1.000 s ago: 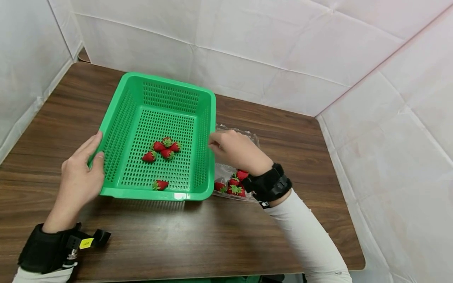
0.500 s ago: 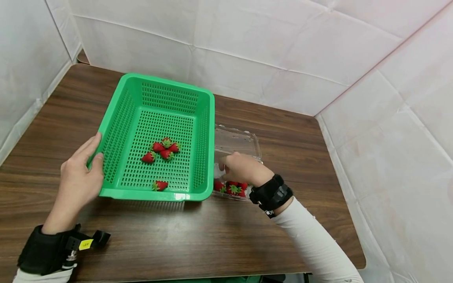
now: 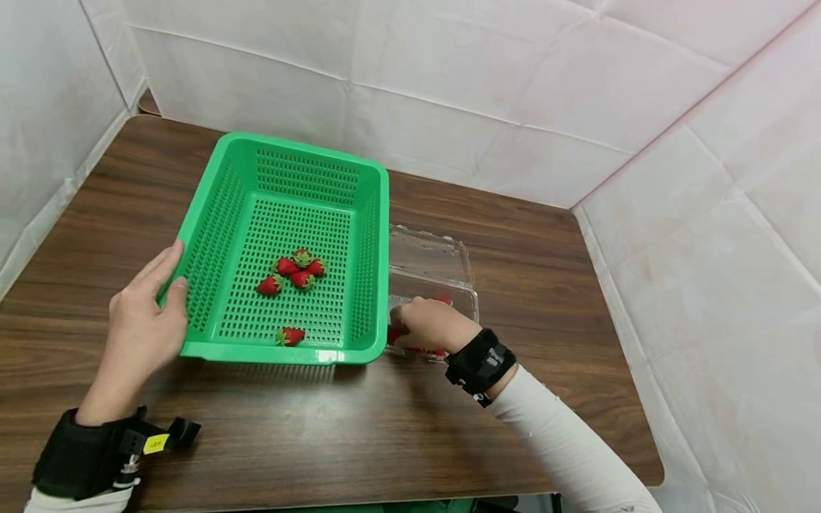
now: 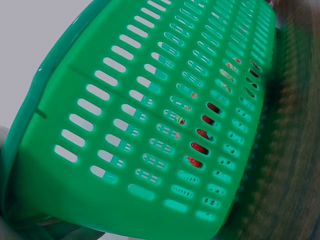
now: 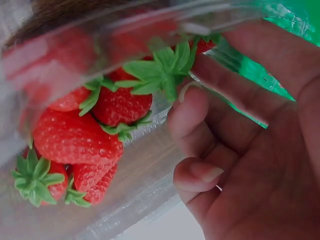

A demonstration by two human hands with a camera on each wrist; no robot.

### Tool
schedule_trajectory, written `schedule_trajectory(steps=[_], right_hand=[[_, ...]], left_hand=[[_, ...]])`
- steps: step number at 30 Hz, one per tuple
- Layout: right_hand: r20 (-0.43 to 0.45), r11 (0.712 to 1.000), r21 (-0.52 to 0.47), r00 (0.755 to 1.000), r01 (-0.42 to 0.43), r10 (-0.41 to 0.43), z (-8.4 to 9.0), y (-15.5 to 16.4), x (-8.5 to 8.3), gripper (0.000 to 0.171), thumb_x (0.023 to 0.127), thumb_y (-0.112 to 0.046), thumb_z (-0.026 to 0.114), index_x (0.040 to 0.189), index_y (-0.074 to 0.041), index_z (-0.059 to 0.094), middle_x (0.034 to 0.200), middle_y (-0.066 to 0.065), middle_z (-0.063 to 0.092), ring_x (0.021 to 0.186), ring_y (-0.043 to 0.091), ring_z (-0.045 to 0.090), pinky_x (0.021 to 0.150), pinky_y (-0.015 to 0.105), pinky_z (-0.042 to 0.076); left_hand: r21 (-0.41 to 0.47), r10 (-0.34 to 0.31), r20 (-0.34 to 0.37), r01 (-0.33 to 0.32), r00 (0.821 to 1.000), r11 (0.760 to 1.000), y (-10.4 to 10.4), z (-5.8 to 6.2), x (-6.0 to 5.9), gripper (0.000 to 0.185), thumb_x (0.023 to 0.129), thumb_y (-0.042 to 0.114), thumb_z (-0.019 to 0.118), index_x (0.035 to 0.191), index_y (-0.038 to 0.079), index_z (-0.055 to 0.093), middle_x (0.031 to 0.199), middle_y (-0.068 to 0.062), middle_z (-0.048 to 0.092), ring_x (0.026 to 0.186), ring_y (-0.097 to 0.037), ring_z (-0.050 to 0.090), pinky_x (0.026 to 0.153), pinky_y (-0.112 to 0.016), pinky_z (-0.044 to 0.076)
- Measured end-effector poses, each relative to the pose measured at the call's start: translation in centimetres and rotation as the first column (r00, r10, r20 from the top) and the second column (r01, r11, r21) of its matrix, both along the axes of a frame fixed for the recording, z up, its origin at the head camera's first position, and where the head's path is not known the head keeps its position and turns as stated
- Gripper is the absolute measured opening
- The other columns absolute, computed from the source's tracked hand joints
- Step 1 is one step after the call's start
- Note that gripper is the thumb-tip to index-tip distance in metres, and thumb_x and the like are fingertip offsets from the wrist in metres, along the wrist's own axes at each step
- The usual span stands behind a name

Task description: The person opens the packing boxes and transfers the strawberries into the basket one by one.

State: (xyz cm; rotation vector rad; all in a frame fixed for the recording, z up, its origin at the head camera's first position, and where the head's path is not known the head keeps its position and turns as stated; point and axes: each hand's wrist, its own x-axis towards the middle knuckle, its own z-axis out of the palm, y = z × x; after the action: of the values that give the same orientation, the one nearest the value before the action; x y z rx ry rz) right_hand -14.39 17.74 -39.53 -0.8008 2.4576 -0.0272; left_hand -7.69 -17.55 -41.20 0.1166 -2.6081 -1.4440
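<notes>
A green slotted basket [image 3: 276,354] sits on the brown table, with a cluster of strawberries [image 3: 293,272] in its middle and one lone strawberry [image 3: 291,334] near its front wall. My left hand [image 3: 144,306] grips the basket's near left corner, thumb over the rim. The left wrist view is filled by the basket's wall [image 4: 150,100]. Right of the basket lies an open clear plastic box [image 3: 430,256]. My right hand [image 3: 430,324] is down in its near half. There its curled fingers [image 5: 187,112] and thumb pinch a strawberry [image 5: 202,46] beside several others [image 5: 75,140].
The wooden table [image 3: 321,427] is closed in by white padded walls [image 3: 481,85] at the back and on both sides. Its right edge runs close to the plastic box. Black camera straps sit on both wrists.
My right hand has come back from the basket's right rim and dropped into the near half of the clear box among the strawberries. The left hand and the basket have stayed put.
</notes>
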Motion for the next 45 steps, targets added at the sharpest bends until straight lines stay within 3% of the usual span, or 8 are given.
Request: schedule_trajectory(steps=[3,11,19,26,29,34,40,45], right_hand=[[0.02,1.0,-0.01,1.0,0.013,-0.013,0.0,0.0,0.0,0.016,0.092,-0.024,0.068,0.099,-0.01,0.068,0.084,0.0,0.065,0.08,0.014,0.062,0.068,0.028,0.05],[0.039,1.0,0.01,0.999,0.028,-0.028,-0.2,-0.3,-0.2,0.033,0.093,-0.028,0.066,0.068,-0.015,0.049,0.064,-0.006,0.041,0.061,0.009,0.046,0.059,0.025,0.037],[0.066,0.999,0.011,0.997,0.031,-0.032,-0.4,-0.2,-0.4,0.019,0.094,-0.024,0.065,0.081,-0.01,0.066,0.071,-0.003,0.057,0.064,0.007,0.053,0.061,0.023,0.042],[0.117,0.997,-0.068,0.993,-0.02,0.028,0.1,0.3,-0.6,0.023,0.097,-0.014,0.059,0.115,-0.016,0.073,0.112,0.002,0.072,0.099,0.012,0.068,0.085,0.027,0.055],[0.099,0.996,-0.083,0.995,-0.018,0.026,0.5,0.4,-0.7,0.022,0.096,-0.014,0.06,0.114,-0.016,0.072,0.111,0.002,0.072,0.09,0.01,0.068,0.08,0.026,0.055],[0.064,0.994,-0.108,0.998,0.009,-0.002,1.0,0.6,-0.8,0.012,0.097,-0.014,0.059,0.104,-0.012,0.068,0.083,0.002,0.063,0.064,0.007,0.05,0.063,0.023,0.042],[0.004,0.986,-0.166,1.0,-0.016,0.017,1.6,0.8,-0.9,0.024,0.096,-0.011,0.06,0.118,-0.013,0.068,0.106,0.007,0.063,0.093,0.018,0.056,0.074,0.028,0.049],[-0.01,0.981,-0.194,1.0,-0.004,0.002,1.8,0.9,-1.0,0.023,0.094,-0.013,0.064,0.115,-0.015,0.069,0.109,0.008,0.057,0.094,0.018,0.052,0.075,0.028,0.049]], left_hand=[[-0.003,0.0,0.001,0.0,1.0,1.0,0.0,0.0,-0.1,0.048,0.106,0.02,0.031,0.154,0.023,0.023,0.159,-0.017,0.025,0.143,-0.046,0.024,0.107,-0.069,0.022],[-0.004,-0.002,0.003,0.002,1.0,1.0,0.0,0.0,0.0,0.048,0.106,0.021,0.031,0.154,0.023,0.023,0.159,-0.017,0.024,0.143,-0.046,0.023,0.108,-0.069,0.022],[-0.003,0.004,0.005,-0.004,1.0,1.0,0.0,0.1,0.0,0.048,0.106,0.02,0.031,0.154,0.023,0.023,0.159,-0.017,0.025,0.143,-0.046,0.024,0.108,-0.069,0.022],[-0.004,0.007,0.014,-0.007,1.0,1.0,0.1,-0.1,-0.2,0.048,0.106,0.019,0.031,0.154,0.02,0.024,0.158,-0.02,0.025,0.142,-0.047,0.024,0.108,-0.069,0.021],[0.001,0.008,0.012,-0.008,1.0,1.0,0.0,-0.1,-0.2,0.048,0.106,0.018,0.031,0.153,0.019,0.025,0.158,-0.02,0.025,0.142,-0.048,0.024,0.109,-0.069,0.021],[0.003,0.007,0.01,-0.007,1.0,1.0,0.0,-0.1,-0.2,0.048,0.106,0.018,0.031,0.154,0.019,0.024,0.158,-0.021,0.025,0.142,-0.048,0.024,0.109,-0.068,0.021],[0.009,0.003,0.013,-0.003,1.0,1.0,0.1,0.0,-0.2,0.048,0.106,0.018,0.031,0.154,0.019,0.024,0.158,-0.021,0.024,0.143,-0.047,0.023,0.109,-0.069,0.02],[0.011,0.005,0.011,-0.005,1.0,1.0,0.1,0.0,-0.2,0.048,0.106,0.018,0.031,0.154,0.018,0.024,0.158,-0.021,0.025,0.143,-0.047,0.023,0.109,-0.069,0.021]])
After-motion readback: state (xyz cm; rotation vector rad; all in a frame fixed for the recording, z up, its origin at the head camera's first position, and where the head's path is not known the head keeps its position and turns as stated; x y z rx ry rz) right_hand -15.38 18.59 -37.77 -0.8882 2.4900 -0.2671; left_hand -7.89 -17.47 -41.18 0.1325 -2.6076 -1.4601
